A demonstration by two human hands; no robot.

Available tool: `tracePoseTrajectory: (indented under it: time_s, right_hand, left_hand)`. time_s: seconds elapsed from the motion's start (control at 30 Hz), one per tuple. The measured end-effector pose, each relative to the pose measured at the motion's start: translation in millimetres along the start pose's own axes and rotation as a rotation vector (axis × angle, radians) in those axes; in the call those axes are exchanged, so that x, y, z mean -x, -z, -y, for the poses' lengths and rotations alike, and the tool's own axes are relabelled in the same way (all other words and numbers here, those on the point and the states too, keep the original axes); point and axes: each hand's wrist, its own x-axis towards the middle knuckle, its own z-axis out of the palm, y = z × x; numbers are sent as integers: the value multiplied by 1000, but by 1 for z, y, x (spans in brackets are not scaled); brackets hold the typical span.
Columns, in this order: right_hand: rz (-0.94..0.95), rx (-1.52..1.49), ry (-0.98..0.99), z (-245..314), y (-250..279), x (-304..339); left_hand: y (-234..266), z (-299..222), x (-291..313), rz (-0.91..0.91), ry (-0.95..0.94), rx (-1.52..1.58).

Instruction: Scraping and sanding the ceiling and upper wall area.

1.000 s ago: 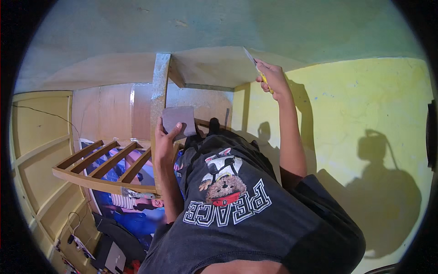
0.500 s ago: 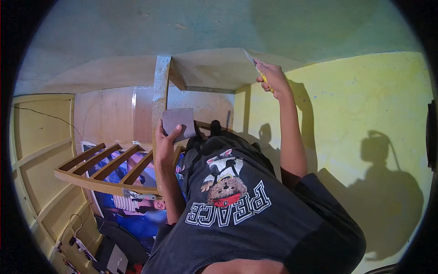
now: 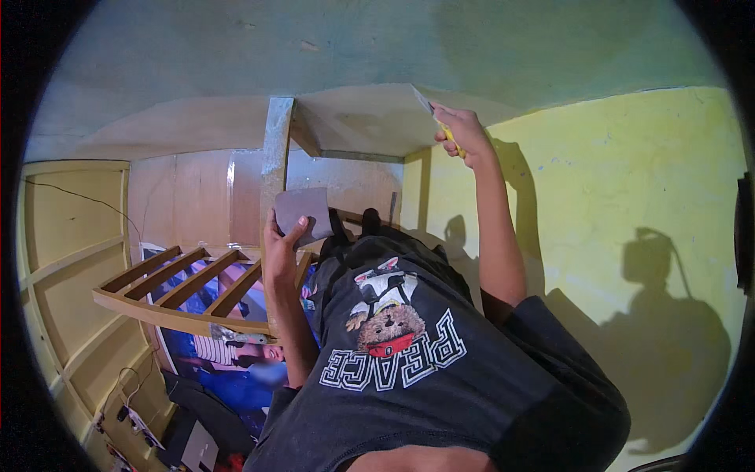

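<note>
My right hand (image 3: pixel 465 135) is raised and closed around a yellow-handled scraper (image 3: pixel 449 137). Its thin metal blade points up and left, with the tip at the painted ceiling board (image 3: pixel 346 47), close to the line where pale green paint meets a bare, whitish patch (image 3: pixel 370 106). Whether the tip touches cannot be told. Lower and to the left, my left hand (image 3: pixel 281 244) grips a square grey-brown sheet (image 3: pixel 303 212) that looks like sandpaper, thumb on its face and fingers behind. That hand is beside an upright wooden post (image 3: pixel 275 149).
A yellow wall (image 3: pixel 605 173) with shadows on it stands at right. Left of me is a slatted wooden frame (image 3: pixel 185 315), with a poster (image 3: pixel 236 381) beneath. Further left are a wooden panel wall (image 3: pixel 75 236) with a hanging cable and, lower down, a dark box-like object (image 3: pixel 200 448).
My right hand and the scraper have shifted slightly left along the ceiling board. The left hand with the sheet has moved a little left.
</note>
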Motion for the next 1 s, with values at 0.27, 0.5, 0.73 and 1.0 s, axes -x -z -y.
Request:
tracePoseTrajectory:
  time_s: [0.27,0.5,0.73,1.0]
  right_hand:
    - [45,-10,21,2,-8,1]
    - [38,-16,36,-5,-6,0]
    - [65,-68,54,-5,-9,-10]
    - [103,-16,88,-11,-4,-11]
  left_hand:
    - [-10,-3,6,-3,25,-28]
    - [-10,2,8,22,50,-29]
    - [-12,3,8,24,35,5]
    - [-9,-1,24,-29,39,-13]
